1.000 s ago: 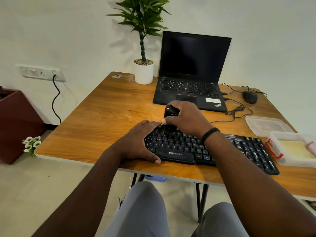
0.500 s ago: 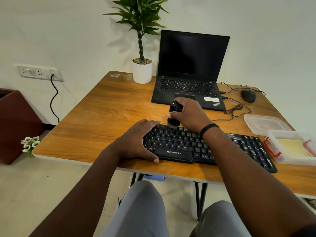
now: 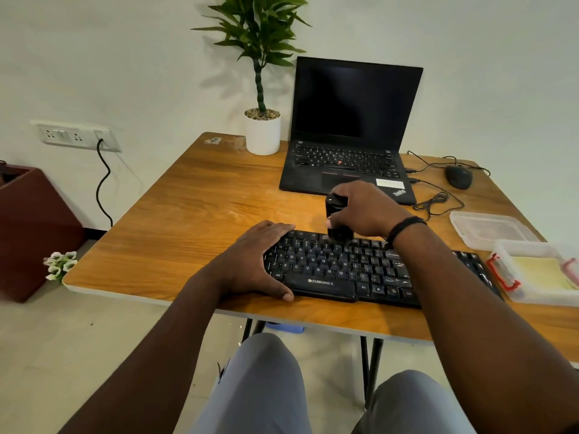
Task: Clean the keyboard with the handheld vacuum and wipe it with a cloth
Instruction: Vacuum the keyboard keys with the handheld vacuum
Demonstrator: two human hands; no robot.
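Right hand (image 3: pixel 365 208) curled round handheld vacuum (image 3: pixel 336 219), held upright, nozzle down on top key row of keyboard (image 3: pixel 344 270), likely for suction. Left hand (image 3: pixel 253 261) flat, fingers (image 3: pixel 275 228) straight, pressing keyboard's left end to steady it on tabletop (image 3: pixel 188 233). Yellow cloth (image 3: pixel 540 270) waiting in container, right.

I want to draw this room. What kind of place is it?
Probably a home or small office desk: an open laptop, a black keyboard and a mouse sit on a wooden table.
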